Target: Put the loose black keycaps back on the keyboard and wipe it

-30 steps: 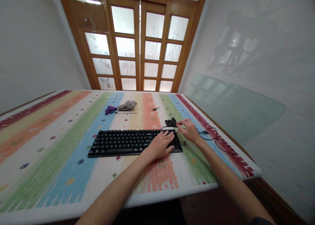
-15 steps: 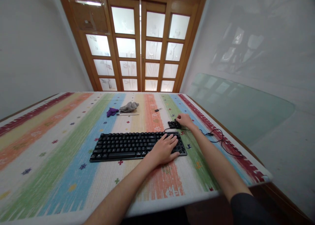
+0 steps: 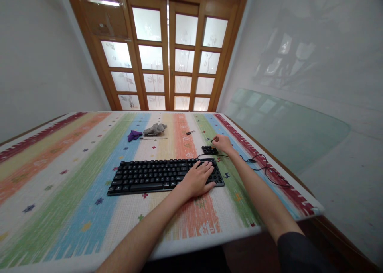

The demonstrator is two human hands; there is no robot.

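A black keyboard lies on the striped tablecloth in front of me. My left hand rests on its right end, over the number pad, with the fingers apart. Some spots on the pad beside my fingers look bare of keycaps, though the hand hides part of it. Just behind the keyboard sits a group of loose black keycaps. Over the right side of that group, my right hand pinches a small black keycap between thumb and fingertips.
A black cable curls along the right side of the table. Farther back are a purple cloth, a grey cloth, a thin stick and a small black tool with metal prongs. Walls stand left and right.
My right hand has risen slightly from the keycap group, and a keycap now shows at its fingertips. My left hand stays on the keyboard. The whole view has shifted a little.
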